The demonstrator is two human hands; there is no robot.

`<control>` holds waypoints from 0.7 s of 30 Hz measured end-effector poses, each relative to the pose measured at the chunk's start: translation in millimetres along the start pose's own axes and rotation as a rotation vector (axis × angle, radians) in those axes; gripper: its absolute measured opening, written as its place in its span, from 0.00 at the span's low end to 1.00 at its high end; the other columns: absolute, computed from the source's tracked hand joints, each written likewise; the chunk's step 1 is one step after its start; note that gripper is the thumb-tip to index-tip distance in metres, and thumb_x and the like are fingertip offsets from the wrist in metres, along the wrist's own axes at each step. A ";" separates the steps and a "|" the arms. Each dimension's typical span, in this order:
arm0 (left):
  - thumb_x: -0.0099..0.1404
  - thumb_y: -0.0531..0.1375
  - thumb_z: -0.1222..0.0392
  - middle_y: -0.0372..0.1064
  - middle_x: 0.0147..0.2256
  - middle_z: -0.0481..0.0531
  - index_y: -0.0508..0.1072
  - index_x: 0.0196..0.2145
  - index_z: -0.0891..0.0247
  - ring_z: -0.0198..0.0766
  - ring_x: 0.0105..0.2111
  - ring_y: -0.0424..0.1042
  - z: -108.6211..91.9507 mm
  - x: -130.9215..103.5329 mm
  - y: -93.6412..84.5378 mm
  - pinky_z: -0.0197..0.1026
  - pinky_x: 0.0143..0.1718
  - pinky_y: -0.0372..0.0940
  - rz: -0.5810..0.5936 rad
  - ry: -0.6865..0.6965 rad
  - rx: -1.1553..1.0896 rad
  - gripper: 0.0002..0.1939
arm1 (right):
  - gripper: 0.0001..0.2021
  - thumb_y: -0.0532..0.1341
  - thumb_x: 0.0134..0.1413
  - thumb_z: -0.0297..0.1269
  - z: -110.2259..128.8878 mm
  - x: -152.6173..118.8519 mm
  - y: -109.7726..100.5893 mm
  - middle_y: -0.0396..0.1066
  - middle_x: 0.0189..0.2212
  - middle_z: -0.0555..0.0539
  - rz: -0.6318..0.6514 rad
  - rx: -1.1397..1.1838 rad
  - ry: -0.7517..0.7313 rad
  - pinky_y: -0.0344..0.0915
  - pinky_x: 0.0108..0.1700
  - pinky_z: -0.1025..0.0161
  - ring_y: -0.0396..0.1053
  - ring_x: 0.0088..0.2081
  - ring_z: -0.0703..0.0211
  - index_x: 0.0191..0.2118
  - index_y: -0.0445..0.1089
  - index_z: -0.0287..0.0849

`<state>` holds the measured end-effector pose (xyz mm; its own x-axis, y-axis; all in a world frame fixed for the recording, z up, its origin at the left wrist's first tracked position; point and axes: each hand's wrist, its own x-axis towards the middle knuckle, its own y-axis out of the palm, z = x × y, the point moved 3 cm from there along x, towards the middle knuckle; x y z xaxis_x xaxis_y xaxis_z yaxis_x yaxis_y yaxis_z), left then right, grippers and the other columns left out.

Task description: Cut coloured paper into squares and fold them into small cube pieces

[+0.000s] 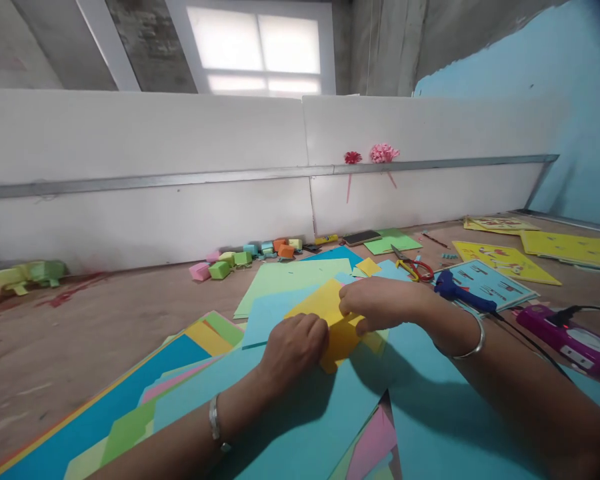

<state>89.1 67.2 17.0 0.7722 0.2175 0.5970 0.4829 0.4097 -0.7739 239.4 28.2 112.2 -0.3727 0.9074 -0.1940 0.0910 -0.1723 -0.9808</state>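
A yellow paper [324,301], partly folded, lies over light blue sheets near the middle of the view. My left hand [296,343] is closed on its lower left part, knuckles up. On the right side of the same paper my right hand [375,303] pinches the edge between thumb and fingers. The lower flap of the paper hangs between the two hands in a darker, shaded yellow. My fingers cover part of the folds. Just beyond my right hand is a small orange-yellow paper piece [369,267].
Scissors [414,265], a blue glue gun [463,293] with a cord and a purple power strip [567,341] lie at the right. Small paper cubes [220,269], a phone [362,237] and a green sheet [393,241] are further back. Coloured sheets [130,387] spread at the left.
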 end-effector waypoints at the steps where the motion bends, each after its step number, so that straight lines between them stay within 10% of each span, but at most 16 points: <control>1: 0.71 0.46 0.63 0.66 0.23 0.51 0.67 0.27 0.62 0.36 0.21 0.62 6.3 0.7 -0.8 0.38 0.22 0.48 -0.021 -0.101 -0.032 0.17 | 0.02 0.67 0.46 0.27 -4.2 1.1 -2.9 0.73 0.31 0.45 -0.053 0.016 0.019 0.47 0.26 0.64 0.64 0.30 0.60 0.29 0.75 0.38; 9: 0.70 0.44 0.49 0.61 0.22 0.45 0.63 0.30 0.59 0.37 0.21 0.62 22.2 6.6 -5.1 0.37 0.25 0.54 -0.039 -0.619 -0.576 0.17 | 0.09 0.60 0.53 0.38 -46.5 -9.2 -26.2 0.71 0.24 0.49 -0.402 0.523 0.083 0.58 0.27 0.67 0.66 0.27 0.63 0.29 0.73 0.39; 21: 0.60 0.56 0.37 0.67 0.25 0.47 0.67 0.36 0.61 0.37 0.24 0.67 16.3 0.9 17.8 0.35 0.24 0.58 0.022 -0.830 -1.243 0.23 | 0.07 0.56 0.53 0.35 -50.6 3.4 -12.7 0.72 0.25 0.49 -0.358 1.009 0.054 0.64 0.26 0.70 0.68 0.26 0.66 0.29 0.69 0.40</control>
<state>91.7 89.1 7.2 0.5410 0.8169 0.1998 0.8380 -0.5036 -0.2100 283.7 52.8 124.9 -0.1828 0.9795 0.0847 -0.8303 -0.1077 -0.5468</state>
